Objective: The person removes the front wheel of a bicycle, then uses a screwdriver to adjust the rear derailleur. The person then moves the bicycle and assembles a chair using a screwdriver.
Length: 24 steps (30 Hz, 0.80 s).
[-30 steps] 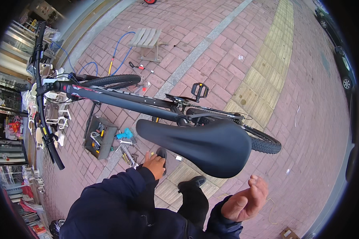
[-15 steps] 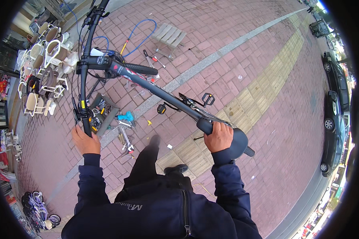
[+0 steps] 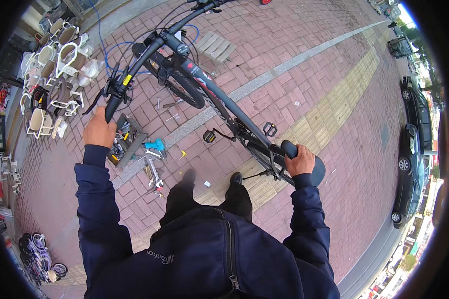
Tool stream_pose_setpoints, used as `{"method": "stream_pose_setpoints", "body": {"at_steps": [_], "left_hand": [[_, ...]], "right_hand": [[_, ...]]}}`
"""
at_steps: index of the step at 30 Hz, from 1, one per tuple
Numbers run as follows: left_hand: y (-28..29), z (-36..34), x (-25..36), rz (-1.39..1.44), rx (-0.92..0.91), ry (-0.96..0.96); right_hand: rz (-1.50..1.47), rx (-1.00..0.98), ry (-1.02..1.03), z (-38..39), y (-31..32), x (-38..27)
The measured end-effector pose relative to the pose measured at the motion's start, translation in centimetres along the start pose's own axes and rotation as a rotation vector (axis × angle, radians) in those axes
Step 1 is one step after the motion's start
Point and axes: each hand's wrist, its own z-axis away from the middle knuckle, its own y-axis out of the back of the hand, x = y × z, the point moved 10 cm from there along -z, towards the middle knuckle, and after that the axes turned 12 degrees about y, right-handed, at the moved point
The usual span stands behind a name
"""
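Note:
A dark bicycle (image 3: 224,103) stands in front of me, its front end toward the far left and its rear to the right. My left hand (image 3: 100,130) is wrapped round the near grip of the handlebar (image 3: 140,61). The fingers of my right hand (image 3: 300,160) are closed over the nose of the black saddle (image 3: 315,174). Below the handlebar, the front wheel (image 3: 190,93) is turned at an angle to the frame. Between the wheels I see two pedals, the nearer pedal (image 3: 209,136) on my side. A kickstand (image 3: 254,174) reaches down near my right shoe.
An open toolbox (image 3: 138,148) lies on the paving beside a teal power tool (image 3: 155,145) and several wrenches (image 3: 153,170). Past the bicycle are a slatted stool (image 3: 216,47) and a blue hose (image 3: 101,37). White-framed chairs (image 3: 71,59) crowd the left; parked cars (image 3: 409,149) line the right.
The handlebar has swung round clockwise and away from me, and more of the front wheel and frame shows. The saddle has shifted slightly right. Both hands have kept their holds.

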Motion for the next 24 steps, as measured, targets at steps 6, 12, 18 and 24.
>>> {"method": "stream_pose_setpoints", "body": {"at_steps": [6,12,18,24], "left_hand": [[2.7,1.7,6.2,0.003,0.101,-0.156],[5.5,6.8,11.4,0.001,0.328,-0.195],[3.6,12.3,14.4,-0.081,0.169,-0.168],[5.0,17.1,17.3,-0.108,0.166,-0.265]], "right_hand": [[0.039,-0.056,-0.024,2.1,0.5,5.9],[0.036,-0.08,-0.002,6.0,1.2,12.4],[0.04,-0.063,0.046,12.3,1.9,18.3],[0.035,-0.073,0.004,20.1,1.8,24.2]]}}
